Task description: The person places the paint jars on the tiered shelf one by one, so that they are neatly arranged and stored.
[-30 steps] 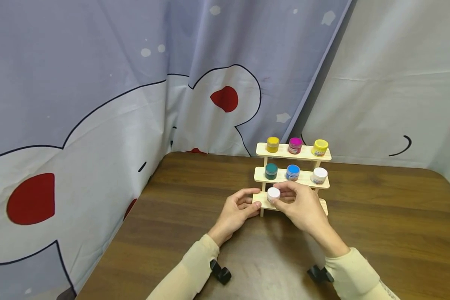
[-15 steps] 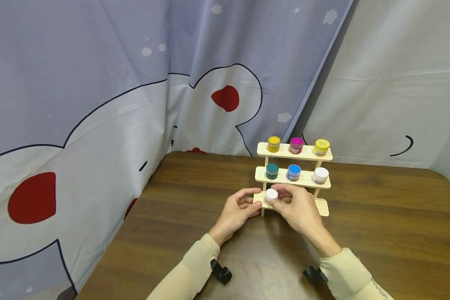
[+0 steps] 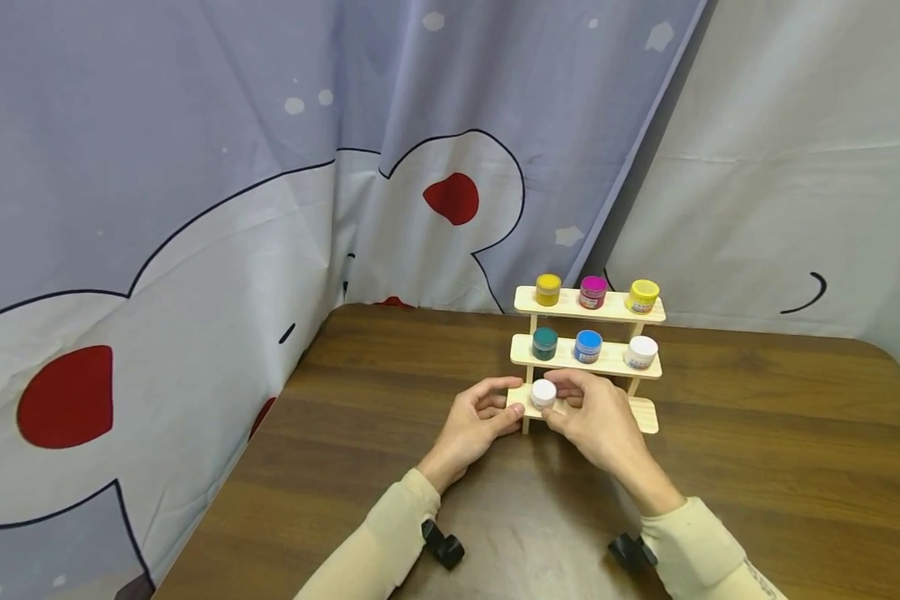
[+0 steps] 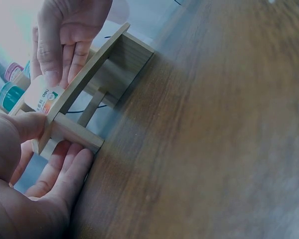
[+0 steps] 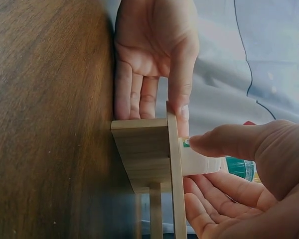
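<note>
A small white paint jar [image 3: 543, 394] stands upright near the left end of the lowest shelf of a three-tier wooden display rack [image 3: 644, 414]. My right hand [image 3: 598, 419] pinches this jar, its thumb on the label in the right wrist view and the other fingers behind. With thumb and fingers, my left hand [image 3: 480, 417] grips the left end of the same shelf. Seen from the left wrist, the left thumb lies by the shelf top close to the jar [image 4: 46, 95], and the fingers reach along the side support below.
On the middle shelf stand a green jar [image 3: 544, 343], a blue jar [image 3: 588, 347] and another white jar [image 3: 641, 352]. The top shelf bears a dark yellow jar [image 3: 547, 290], a magenta jar [image 3: 592, 292] and a bright yellow jar [image 3: 642, 296]. Behind the wooden table [image 3: 780, 467] hangs a printed curtain [image 3: 390, 75].
My right hand has shifted slightly left along the lowest shelf with the white jar, then stayed nearly still. The left hand has kept its grip on the rack.
</note>
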